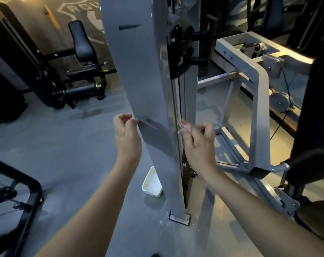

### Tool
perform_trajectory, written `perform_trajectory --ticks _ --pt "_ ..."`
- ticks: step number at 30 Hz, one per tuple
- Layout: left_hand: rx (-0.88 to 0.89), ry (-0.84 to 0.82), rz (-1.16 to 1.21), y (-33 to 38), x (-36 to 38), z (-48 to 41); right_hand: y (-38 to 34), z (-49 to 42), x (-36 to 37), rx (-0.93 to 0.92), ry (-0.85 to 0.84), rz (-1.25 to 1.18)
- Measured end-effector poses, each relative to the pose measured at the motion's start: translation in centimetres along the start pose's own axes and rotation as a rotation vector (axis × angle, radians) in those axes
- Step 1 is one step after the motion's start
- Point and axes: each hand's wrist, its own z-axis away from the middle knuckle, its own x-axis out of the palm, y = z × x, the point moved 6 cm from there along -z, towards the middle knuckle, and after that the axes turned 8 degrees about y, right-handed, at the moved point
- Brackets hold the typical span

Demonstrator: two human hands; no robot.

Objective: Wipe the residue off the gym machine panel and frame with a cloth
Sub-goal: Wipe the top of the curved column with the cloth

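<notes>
The left grip [127, 134] pinches the gray panel [139, 75] at its left edge; the right grip [200, 141] pinches a pale crumpled scrap [183, 127] beside its right edge.

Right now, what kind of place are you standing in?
A gym, most likely. There is a black padded seat on a workout machine, a tall grey machine panel right in front, and a white steel frame with pulley wheels beside it.

The tall grey panel [139, 71] stands upright before me, smeared dark up high (darker patch lower); grey frame [259, 101] beside it, right.
</notes>
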Motion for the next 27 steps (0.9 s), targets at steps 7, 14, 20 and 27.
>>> perform_trajectory --ticks 7,14,20,27 --pt "0.146 0.051 0.032 3.6 1.7 0.9 -3.6 0.7 2.6 -0.198 0.015 -0.169" --pt "0.237 0.078 0.028 6.0 1.3 0.1 0.6 -1.3 3.9 0.211 -0.143 -0.227" --pt "0.186 0.116 0.036 6.8 1.1 -0.8 -9.2 -7.8 1.1 0.186 -0.243 -0.626" --pt "0.138 0.153 0.044 6.5 0.9 -1.4 -3.7 -5.1 4.0 0.275 -0.503 -0.382"
